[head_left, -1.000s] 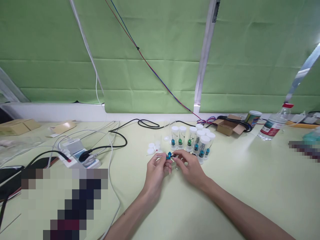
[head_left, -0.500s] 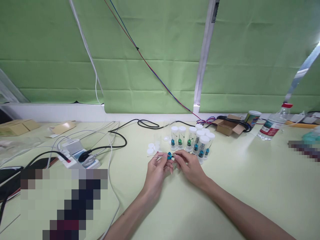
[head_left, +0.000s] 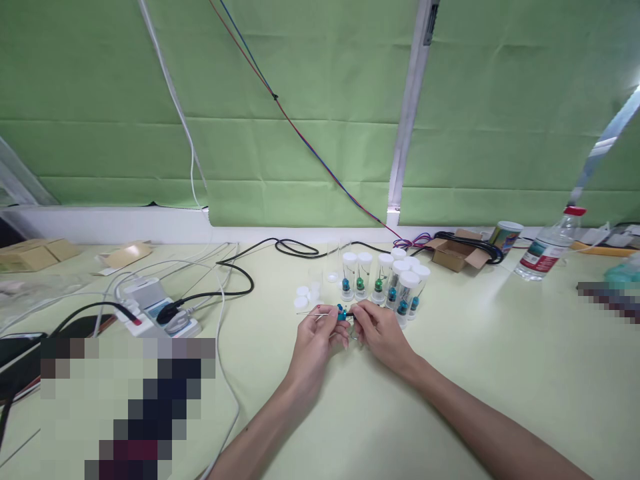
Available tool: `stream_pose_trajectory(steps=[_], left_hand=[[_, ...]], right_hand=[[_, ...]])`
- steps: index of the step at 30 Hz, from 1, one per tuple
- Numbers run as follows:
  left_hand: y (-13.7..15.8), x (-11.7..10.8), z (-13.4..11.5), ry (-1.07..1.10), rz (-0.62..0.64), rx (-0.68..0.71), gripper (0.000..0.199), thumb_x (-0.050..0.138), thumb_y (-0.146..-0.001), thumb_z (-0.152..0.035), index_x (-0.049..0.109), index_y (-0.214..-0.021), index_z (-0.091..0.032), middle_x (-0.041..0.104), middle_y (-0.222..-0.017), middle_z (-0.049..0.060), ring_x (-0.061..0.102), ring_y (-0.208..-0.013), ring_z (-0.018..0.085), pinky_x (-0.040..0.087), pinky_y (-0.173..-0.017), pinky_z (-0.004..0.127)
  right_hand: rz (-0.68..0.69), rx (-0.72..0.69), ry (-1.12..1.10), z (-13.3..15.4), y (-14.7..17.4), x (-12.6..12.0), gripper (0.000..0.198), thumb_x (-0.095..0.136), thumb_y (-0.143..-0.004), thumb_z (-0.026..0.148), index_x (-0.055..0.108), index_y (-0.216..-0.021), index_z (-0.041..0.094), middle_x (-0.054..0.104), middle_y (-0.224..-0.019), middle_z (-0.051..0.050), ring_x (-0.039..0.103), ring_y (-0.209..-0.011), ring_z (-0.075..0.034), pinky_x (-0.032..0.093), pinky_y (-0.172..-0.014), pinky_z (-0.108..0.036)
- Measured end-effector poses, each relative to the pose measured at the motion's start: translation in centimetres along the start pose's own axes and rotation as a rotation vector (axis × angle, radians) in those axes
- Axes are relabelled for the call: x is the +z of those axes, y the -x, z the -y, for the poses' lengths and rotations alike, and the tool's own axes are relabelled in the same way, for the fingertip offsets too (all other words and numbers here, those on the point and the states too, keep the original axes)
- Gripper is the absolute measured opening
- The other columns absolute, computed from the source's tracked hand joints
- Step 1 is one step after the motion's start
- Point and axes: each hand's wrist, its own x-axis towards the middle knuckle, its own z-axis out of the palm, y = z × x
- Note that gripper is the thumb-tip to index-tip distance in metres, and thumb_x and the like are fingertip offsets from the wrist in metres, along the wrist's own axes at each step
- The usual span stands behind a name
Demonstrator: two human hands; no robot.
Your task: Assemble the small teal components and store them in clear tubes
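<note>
Toward the far edge of a pale green tabletop [head_left: 475,373], left hand [head_left: 313,341] and right hand [head_left: 383,333] nearly meeting, white-capped clear plastic tubes [head_left: 400,267] just beyond, small glossy blue piece [head_left: 342,313] pinched by left fingers, its black end [head_left: 350,315] by right.

Behind the bare left grip [head_left: 317,343], the slender left forearm [head_left: 267,417], also bare, bears 1 small dark spot [head_left: 247,429]; behind the bare right grip [head_left: 384,331], the right forearm [head_left: 465,400] narrows toward its wrist [head_left: 411,365].
</note>
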Motion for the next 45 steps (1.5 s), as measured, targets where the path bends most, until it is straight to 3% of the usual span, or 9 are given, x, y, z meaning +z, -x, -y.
stream_pose_trajectory(steps=[6,12,21,31,37,45], left_hand=[[0.0,0.1,0.0,-0.04,0.014,0.018,0.029,0.072,-0.075,-0.042,0.058,-0.084,-0.017,0.064,-0.068,0.002,0.058,-0.057,0.013,0.048,-0.058,0.027],[-0.1,0.0,0.3,-0.076,0.063,0.041,0.032,0.068,-0.079,-0.041,0.064,-0.097,-0.015,0.064,-0.073,0.004,0.058,-0.061,0.013,0.048,-0.06,0.027],[0.2,0.4,0.0,-0.066,0.125,0.004,0.03,0.068,-0.079,-0.042,0.066,-0.089,-0.013,0.063,-0.076,0.006,0.056,-0.061,0.014,0.047,-0.056,0.027],[0.3,0.4,0.3,-0.028,0.163,-0.046,0.023,0.063,-0.084,-0.034,0.064,-0.091,-0.013,0.063,-0.082,0.007,0.059,-0.073,0.016,0.051,-0.064,0.028],[0.5,0.5,0.3,0.02,0.143,-0.064,0.022,0.066,-0.083,-0.032,0.066,-0.09,-0.011,0.062,-0.076,0.005,0.059,-0.071,0.014,0.052,-0.067,0.027],[0.3,0.5,0.4,0.087,0.088,-0.083,0.021,0.071,-0.079,-0.029,0.069,-0.088,-0.01,0.065,-0.079,0.007,0.06,-0.071,0.014,0.052,-0.068,0.026]], right_hand=[[-0.009,0.014,-0.019,-0.2,-0.1,0.0,0.042,0.038,-0.099,0.046,0.046,-0.065,0.021,0.049,-0.053,0.004,0.049,-0.043,-0.011,0.04,-0.046,-0.023],[-0.017,0.058,-0.014,-0.2,0.0,0.1,0.049,0.034,-0.099,0.049,0.044,-0.06,0.021,0.048,-0.048,0.004,0.047,-0.042,-0.012,0.039,-0.047,-0.024],[-0.044,0.201,-0.171,-0.7,-0.2,0.3,0.056,0.037,-0.095,0.058,0.045,-0.054,0.02,0.041,-0.037,0.005,0.039,-0.033,-0.01,0.032,-0.038,-0.024],[-0.045,0.284,-0.204,-1.0,-0.2,0.5,0.064,0.038,-0.092,0.063,0.044,-0.046,0.019,0.041,-0.034,0.004,0.039,-0.03,-0.009,0.029,-0.035,-0.022],[-0.039,0.314,-0.272,-1.2,-0.3,0.7,0.061,0.041,-0.089,0.066,0.044,-0.048,0.02,0.042,-0.033,0.004,0.038,-0.029,-0.009,0.028,-0.032,-0.022],[-0.056,0.268,-0.175,-0.4,-0.2,0.7,0.06,0.037,-0.091,0.064,0.04,-0.05,0.021,0.043,-0.033,0.004,0.039,-0.032,-0.01,0.033,-0.038,-0.024]])
